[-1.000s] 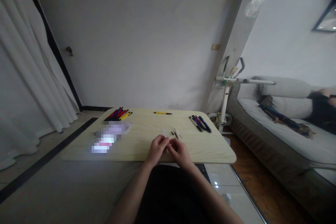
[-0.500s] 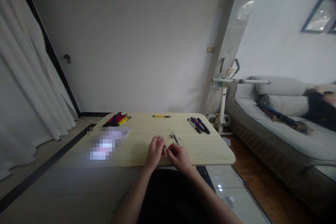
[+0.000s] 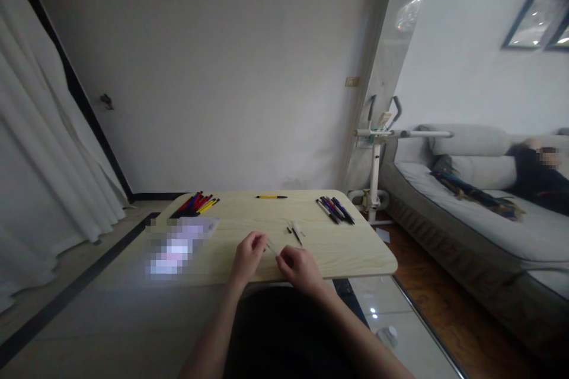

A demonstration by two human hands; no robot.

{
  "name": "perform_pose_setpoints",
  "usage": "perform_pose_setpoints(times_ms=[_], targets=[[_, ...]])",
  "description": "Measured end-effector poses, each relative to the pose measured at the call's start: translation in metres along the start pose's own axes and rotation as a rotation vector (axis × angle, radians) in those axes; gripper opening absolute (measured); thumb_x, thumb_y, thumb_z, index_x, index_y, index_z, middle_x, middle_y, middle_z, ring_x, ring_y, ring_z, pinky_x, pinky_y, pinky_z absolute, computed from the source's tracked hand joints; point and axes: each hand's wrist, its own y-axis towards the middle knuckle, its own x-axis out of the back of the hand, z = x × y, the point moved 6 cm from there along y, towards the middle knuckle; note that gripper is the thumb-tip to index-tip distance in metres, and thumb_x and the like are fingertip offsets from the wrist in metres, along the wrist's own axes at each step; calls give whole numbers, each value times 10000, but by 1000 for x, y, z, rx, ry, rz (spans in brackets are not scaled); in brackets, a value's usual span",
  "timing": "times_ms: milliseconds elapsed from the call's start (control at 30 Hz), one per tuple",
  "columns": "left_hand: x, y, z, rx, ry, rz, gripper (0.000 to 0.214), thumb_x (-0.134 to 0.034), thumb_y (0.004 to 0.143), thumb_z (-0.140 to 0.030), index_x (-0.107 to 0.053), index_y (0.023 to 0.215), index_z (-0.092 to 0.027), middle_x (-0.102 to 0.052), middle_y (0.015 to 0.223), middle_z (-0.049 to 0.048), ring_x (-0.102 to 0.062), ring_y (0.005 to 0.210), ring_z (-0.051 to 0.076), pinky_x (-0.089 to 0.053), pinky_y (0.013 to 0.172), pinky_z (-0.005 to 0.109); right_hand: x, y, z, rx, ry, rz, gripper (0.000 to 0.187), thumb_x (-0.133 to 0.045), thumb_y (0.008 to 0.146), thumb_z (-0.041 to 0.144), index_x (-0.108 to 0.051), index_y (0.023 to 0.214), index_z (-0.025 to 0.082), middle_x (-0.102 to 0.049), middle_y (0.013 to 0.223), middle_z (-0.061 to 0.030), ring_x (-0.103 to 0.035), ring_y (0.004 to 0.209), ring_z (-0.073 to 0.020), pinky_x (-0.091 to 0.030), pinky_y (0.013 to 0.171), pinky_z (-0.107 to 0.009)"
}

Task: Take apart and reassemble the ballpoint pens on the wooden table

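Note:
Over the near edge of the table, my left hand (image 3: pixel 249 256) and my right hand (image 3: pixel 301 265) are both closed in a pinch. A thin, pale pen refill (image 3: pixel 271 247) spans the gap between their fingertips, slanting down to the right. Its ends are hidden by the fingers. Just beyond my right hand lie loose pen parts: a dark slim piece (image 3: pixel 297 237), a whitish piece (image 3: pixel 295 227) and a tiny black piece (image 3: pixel 288 230).
A yellow and black pen (image 3: pixel 271 197) lies at the table's far edge. Several red, yellow and dark pens (image 3: pixel 198 204) are piled far left; several more (image 3: pixel 335 211) lie far right. A blurred-out bright object (image 3: pixel 178 246) is on the left. A person rests on the sofa (image 3: pixel 471 142).
My hands have drawn apart, the left one moving leftward, and the pen refill now shows between them. The camera view has shifted slightly.

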Motion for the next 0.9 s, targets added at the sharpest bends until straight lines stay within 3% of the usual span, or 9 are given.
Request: perform_pose_setpoints(times_ms=[433,900], targets=[[3,-3,-3,27,-57,-4,350,-512,704,-372,-557,993,-178,-497,522,-35,-476,510,137,-361,539,228,-5,4,1,-24,-214,-4,243,-420,806,311,-560,653,184,-612,622,-13,-533,560,-103,-281,524,-204],[1,-4,-3,-22,2,38,221,-467,738,-385,-560,697,-189,-544,590,-10,-508,546,141,-360,536,224,-7,32,-17,-165,-465,51,331,-369,816,404,-598,686,205,-640,686,-71,-587,632,-184,-351,559,-259]])
